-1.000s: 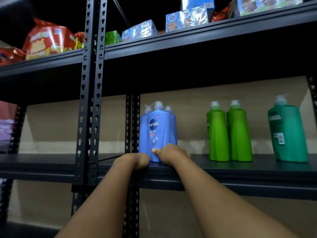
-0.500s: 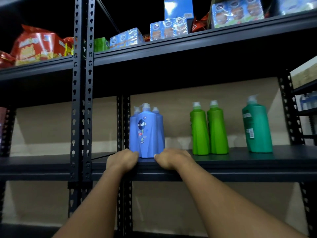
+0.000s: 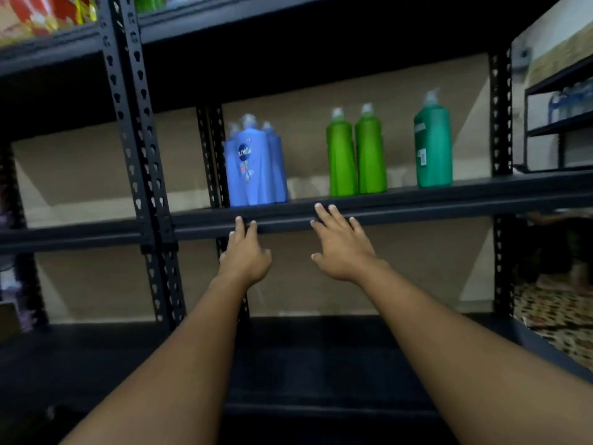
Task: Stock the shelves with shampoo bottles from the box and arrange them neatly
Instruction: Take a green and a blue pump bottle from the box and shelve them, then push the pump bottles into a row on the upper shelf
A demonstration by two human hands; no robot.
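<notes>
A dark metal shelving rack with perforated upright posts (image 3: 134,130) fills the view, backed by a plain beige wall (image 3: 83,175). Its middle shelf board (image 3: 417,200) runs across at about hand height, a lower dark shelf (image 3: 321,364) lies beneath it, and the top shelf carries red and yellow snack packets (image 3: 38,17) at the left edge, blurred. On the middle shelf, just right of the rear post, stands a tight cluster of blue plastic pump-top shampoo bottles (image 3: 253,168), upright and touching one another, the front one showing a dark round label. Well apart to the right stand two bright green plastic bottles with white caps (image 3: 356,155), side by side and touching, and further right a single darker green pump bottle (image 3: 433,146) with a white barcode sticker. A second rack (image 3: 558,101) shows at the far right, its contents too blurred to tell. The left hand (image 3: 245,255) reaches up with fingers straight, fingertips at the front edge of the middle shelf, below the blue bottles and apart from them, holding nothing. The right hand (image 3: 340,245) is spread wide, its fingertips at the same front edge, likewise grasping nothing.
</notes>
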